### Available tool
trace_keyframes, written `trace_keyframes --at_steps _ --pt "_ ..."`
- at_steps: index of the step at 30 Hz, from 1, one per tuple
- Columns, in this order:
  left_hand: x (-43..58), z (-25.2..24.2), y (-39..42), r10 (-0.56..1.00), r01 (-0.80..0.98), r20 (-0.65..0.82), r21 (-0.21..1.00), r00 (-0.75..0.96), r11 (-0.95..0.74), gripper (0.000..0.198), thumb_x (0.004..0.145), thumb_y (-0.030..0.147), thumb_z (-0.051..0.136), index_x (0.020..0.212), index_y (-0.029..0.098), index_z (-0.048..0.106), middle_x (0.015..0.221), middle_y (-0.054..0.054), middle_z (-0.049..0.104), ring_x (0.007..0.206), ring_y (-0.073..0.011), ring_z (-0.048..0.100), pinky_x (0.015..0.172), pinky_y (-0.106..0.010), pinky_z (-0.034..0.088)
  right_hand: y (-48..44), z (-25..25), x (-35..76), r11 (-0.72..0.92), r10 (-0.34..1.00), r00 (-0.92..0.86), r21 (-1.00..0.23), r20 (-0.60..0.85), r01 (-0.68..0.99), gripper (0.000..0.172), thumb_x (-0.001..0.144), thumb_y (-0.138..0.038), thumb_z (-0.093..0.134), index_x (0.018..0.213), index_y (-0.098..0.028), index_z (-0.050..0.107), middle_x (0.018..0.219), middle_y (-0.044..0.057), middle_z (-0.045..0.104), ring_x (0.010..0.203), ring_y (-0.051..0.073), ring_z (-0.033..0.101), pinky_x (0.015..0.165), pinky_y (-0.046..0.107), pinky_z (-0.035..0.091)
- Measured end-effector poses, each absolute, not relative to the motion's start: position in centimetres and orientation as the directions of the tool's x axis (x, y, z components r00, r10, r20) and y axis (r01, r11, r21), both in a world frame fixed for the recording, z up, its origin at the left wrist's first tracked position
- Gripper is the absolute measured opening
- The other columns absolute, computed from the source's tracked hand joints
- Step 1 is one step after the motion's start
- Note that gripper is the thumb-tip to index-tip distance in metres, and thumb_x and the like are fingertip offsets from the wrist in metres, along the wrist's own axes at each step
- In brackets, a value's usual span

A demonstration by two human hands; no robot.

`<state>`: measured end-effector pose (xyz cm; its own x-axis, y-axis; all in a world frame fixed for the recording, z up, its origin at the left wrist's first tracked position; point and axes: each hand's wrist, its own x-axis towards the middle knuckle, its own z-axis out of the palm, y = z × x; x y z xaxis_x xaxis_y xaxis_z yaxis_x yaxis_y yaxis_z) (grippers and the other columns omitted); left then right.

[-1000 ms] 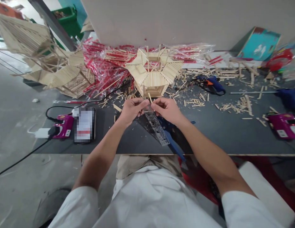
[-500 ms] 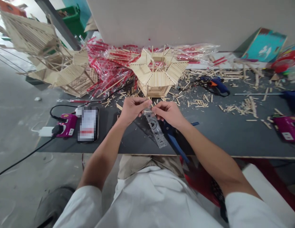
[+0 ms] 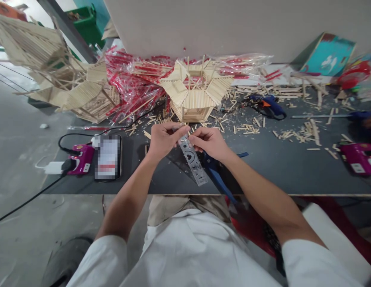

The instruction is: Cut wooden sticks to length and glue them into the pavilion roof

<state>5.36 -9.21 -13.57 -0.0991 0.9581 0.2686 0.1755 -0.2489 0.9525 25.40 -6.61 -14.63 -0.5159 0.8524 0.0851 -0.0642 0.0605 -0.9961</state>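
Single head-worn view. Bench is seen from above its near edge, facing forward and down; hands are framed centrally, close, with shirt at bottom, wall at top.

Glossy clear plastic ruler; matt wooden stick model.

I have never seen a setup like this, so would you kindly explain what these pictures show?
There is no machine: these are a person's bare hands, seen by a camera worn on the head, looking forward and down. The left hand holds the upper end of a clear stencil ruler. The right hand is beside it, fingers bent; whether it pinches anything is unclear. On the dark table are a blue-handled tool, a phone, a wooden stick model and a glue gun.
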Motion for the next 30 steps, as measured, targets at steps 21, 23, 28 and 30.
trace_keyframes --at_steps 21,23,28,30 --pt "5.0 -13.6 -9.1 0.954 0.188 0.29 0.944 -0.08 -0.272 0.03 0.089 0.044 0.087 0.074 0.019 0.08 0.057 0.002 0.067 0.042 -0.009 0.059 0.041 -0.02 0.046 -6.8 -15.0 24.9 0.138 0.872 -0.463 -0.988 0.156 -0.074 0.046 0.089 -0.061 0.085 0.077 -0.019 0.072 0.056 -0.004 0.058 0.05 0.009 0.048 0.052 0.026 0.035" --pt "5.0 -13.6 -9.0 0.956 0.183 0.28 0.948 -0.086 -0.261 0.028 0.089 0.043 0.087 0.076 0.019 0.08 0.057 0.002 0.067 0.042 -0.0087 0.058 0.041 -0.019 0.046 -6.9 -15.2 24.9 0.138 0.874 -0.461 -0.988 0.155 -0.072 0.045 0.09 -0.06 0.085 0.078 -0.019 0.072 0.057 -0.004 0.059 0.051 0.009 0.048 0.052 0.026 0.035" --pt "5.0 -13.4 -9.0 0.965 0.171 0.246 0.959 -0.094 -0.227 0.035 0.084 0.049 0.09 0.072 0.018 0.079 0.059 0.001 0.068 0.041 -0.0083 0.057 0.04 -0.02 0.047 -6.9 -15.7 24.8 0.155 0.888 -0.435 -0.988 0.149 -0.023 0.043 0.092 -0.06 0.082 0.078 -0.02 0.073 0.059 -0.003 0.061 0.052 0.01 0.049 0.054 0.026 0.036" --pt "5.0 -13.4 -8.9 0.969 0.171 0.228 0.962 -0.089 -0.211 0.038 0.083 0.053 0.09 0.072 0.017 0.079 0.06 0.001 0.069 0.042 -0.0086 0.058 0.04 -0.02 0.047 -6.8 -15.8 24.8 0.152 0.892 -0.429 -0.988 0.14 -0.007 0.045 0.091 -0.062 0.082 0.077 -0.02 0.073 0.061 -0.002 0.064 0.053 0.01 0.05 0.054 0.026 0.038"
